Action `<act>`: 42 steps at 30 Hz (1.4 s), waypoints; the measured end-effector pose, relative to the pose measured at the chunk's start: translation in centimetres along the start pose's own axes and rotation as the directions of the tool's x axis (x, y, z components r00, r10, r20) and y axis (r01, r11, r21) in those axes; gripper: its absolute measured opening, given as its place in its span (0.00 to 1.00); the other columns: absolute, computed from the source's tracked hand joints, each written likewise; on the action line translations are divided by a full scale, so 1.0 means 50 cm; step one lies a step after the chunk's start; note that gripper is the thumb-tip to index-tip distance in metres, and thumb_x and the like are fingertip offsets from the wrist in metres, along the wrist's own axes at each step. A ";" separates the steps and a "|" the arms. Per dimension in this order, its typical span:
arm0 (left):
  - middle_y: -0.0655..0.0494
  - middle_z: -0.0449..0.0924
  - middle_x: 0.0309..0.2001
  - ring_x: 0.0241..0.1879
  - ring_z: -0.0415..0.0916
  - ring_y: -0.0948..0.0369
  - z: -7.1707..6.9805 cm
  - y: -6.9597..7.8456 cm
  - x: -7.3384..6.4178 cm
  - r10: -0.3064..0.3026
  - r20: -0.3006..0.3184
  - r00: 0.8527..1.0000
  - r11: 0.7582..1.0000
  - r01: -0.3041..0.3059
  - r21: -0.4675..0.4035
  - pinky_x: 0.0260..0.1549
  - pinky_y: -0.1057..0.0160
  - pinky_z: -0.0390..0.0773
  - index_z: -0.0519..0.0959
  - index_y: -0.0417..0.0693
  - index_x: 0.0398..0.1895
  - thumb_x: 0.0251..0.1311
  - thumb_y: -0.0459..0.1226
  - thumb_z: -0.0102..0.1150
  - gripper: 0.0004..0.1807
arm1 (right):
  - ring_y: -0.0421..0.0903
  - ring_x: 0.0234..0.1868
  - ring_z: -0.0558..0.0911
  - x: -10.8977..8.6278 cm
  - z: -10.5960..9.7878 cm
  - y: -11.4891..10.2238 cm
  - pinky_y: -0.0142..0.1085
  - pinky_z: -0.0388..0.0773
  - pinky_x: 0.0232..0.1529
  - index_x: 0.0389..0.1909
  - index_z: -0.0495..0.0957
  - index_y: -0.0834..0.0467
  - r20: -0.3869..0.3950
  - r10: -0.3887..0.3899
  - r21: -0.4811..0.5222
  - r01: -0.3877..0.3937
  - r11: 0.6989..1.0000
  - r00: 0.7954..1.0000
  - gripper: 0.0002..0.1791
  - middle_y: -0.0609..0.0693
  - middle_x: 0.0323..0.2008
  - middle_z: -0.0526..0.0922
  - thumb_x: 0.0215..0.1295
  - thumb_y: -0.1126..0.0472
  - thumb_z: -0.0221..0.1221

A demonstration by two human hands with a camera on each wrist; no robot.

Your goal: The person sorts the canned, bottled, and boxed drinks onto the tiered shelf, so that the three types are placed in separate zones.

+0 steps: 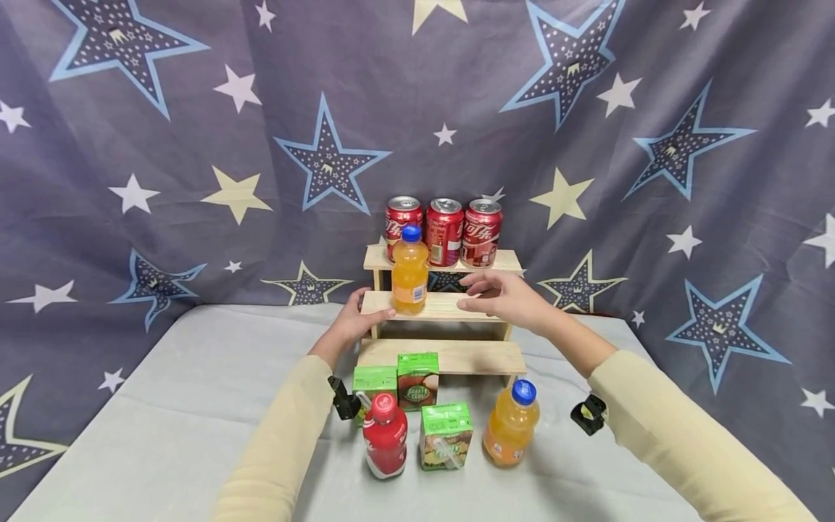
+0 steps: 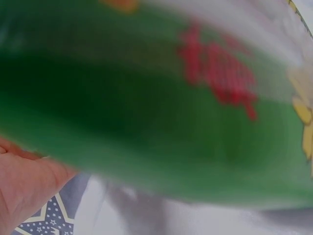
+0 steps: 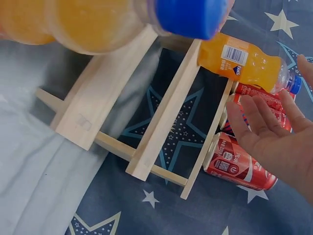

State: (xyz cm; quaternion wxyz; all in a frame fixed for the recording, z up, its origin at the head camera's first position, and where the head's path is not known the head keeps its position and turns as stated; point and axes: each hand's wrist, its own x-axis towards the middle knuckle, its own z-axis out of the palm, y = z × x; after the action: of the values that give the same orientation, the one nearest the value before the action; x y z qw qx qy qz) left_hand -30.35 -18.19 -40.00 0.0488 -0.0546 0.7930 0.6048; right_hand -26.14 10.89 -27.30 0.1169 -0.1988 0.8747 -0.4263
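Note:
An orange soda bottle (image 1: pixel 411 275) with a blue cap stands upright on the middle tier of a wooden step shelf (image 1: pixel 450 355), toward its left side. My left hand (image 1: pixel 352 319) grips that tier's left end, its thumb along the front edge beside the bottle's base. To the right of the bottle, my right hand (image 1: pixel 505 296) hovers at the tier with relaxed fingers and holds nothing; the right wrist view shows its palm near the cola cans (image 3: pixel 234 161). A green juice box (image 2: pixel 146 112) fills most of the left wrist view, blurred.
Three red cola cans (image 1: pixel 445 232) line the top tier. On the table before the shelf stand several green juice boxes (image 1: pixel 446 435), a red bottle (image 1: pixel 385 438) and another orange soda bottle (image 1: pixel 512 424). A star-patterned curtain (image 1: pixel 417 109) hangs behind.

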 end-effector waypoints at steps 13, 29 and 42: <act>0.38 0.58 0.66 0.63 0.65 0.45 0.000 0.000 0.010 0.023 0.008 1.000 1.000 -0.023 -0.017 0.63 0.50 0.65 0.42 0.48 0.73 0.52 0.43 0.67 0.52 | 0.50 0.53 0.78 -0.046 -0.010 0.021 0.43 0.77 0.51 0.58 0.71 0.53 0.019 -0.019 -0.018 0.019 1.000 1.000 0.29 0.57 0.55 0.77 0.57 0.47 0.63; 0.38 0.58 0.66 0.61 0.66 0.45 0.000 -0.004 0.004 0.026 0.016 1.000 1.000 -0.026 -0.016 0.62 0.50 0.66 0.42 0.49 0.73 0.52 0.43 0.67 0.52 | 0.51 0.54 0.77 -0.114 -0.019 0.097 0.40 0.77 0.50 0.57 0.72 0.58 0.036 -0.028 -0.004 0.028 1.000 0.999 0.29 0.55 0.53 0.78 0.57 0.49 0.63; 0.39 0.58 0.67 0.62 0.65 0.46 0.001 0.000 0.001 0.012 0.003 1.000 1.000 -0.012 -0.007 0.63 0.49 0.66 0.43 0.50 0.73 0.52 0.43 0.67 0.51 | 0.60 0.56 0.74 -0.163 -0.030 0.150 0.33 0.78 0.48 0.57 0.71 0.62 0.126 -0.074 0.008 0.073 0.997 0.989 0.29 0.60 0.56 0.75 0.56 0.54 0.65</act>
State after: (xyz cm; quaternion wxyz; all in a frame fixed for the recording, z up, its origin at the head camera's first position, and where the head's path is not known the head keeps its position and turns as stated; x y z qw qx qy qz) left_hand -30.41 -18.13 -40.01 0.0463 -0.0491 0.7911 0.6080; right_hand -21.27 19.80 -32.03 0.1567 -0.2573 0.8570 -0.4182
